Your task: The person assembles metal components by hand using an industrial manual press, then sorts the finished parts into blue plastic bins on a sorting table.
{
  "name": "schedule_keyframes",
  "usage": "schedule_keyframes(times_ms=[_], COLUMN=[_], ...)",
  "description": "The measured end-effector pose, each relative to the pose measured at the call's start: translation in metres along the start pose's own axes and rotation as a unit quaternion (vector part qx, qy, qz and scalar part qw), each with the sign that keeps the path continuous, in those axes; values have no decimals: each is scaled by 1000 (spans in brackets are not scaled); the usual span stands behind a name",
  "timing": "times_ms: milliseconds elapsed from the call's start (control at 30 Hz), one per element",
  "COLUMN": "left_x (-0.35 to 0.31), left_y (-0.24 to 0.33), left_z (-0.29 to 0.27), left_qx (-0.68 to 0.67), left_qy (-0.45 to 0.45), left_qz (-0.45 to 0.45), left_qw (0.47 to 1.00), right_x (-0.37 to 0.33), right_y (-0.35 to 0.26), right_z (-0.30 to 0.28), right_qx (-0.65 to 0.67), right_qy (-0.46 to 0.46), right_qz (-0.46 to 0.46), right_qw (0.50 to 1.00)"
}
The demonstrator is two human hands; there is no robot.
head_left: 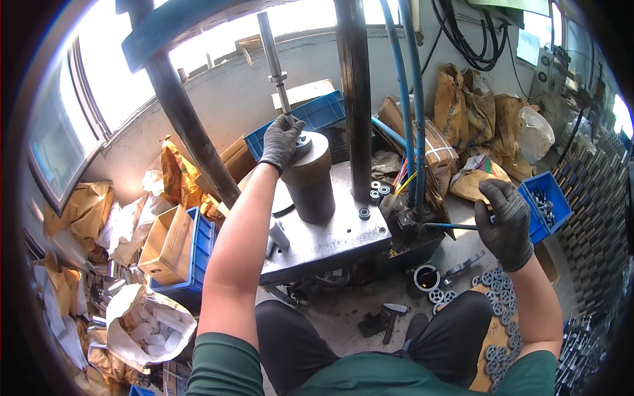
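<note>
My left hand (282, 140), in a dark grey glove, is closed around the lower part of an upright metal shaft (271, 56). A collar sits on the shaft above the hand. Under the fingers, a round metal piece (303, 144) lies on top of a thick steel cylinder (314, 191), which stands on a metal press table (350, 231). To the right, my gloved right hand (505, 221) is loosely curled at the end of a blue lever (450, 226); its palm side is hidden.
Dark press columns (354, 99) rise around the cylinder. Small black-and-silver rings (364, 214) lie on the table. A blue bin of metal parts (545, 204) is at right, with several grey wheel-shaped parts (502, 297) below it. A hammer (393, 320) lies on the floor; an open sack (150, 327) stands at left.
</note>
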State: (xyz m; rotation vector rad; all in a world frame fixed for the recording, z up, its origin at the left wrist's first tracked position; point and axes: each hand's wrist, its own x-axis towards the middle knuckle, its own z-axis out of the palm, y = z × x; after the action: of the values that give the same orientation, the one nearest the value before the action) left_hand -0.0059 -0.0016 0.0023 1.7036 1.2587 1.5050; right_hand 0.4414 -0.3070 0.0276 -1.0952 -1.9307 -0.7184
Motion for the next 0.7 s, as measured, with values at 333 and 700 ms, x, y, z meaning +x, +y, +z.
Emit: schedule_keyframes(times_ms=[333,700], left_x=[-9,-11], left_y=[11,20], left_z=[7,-4], left_qx=[36,-57], left_qy=[22,-32], left_qz=[27,7], left_qw=[999,998], right_x=[-9,-62], right_y=[-11,-38], right_z=[-10,-47], right_qx=[-17,100], right_qy=[-223,-465], right_qz=[116,183], right_qw=[968,860])
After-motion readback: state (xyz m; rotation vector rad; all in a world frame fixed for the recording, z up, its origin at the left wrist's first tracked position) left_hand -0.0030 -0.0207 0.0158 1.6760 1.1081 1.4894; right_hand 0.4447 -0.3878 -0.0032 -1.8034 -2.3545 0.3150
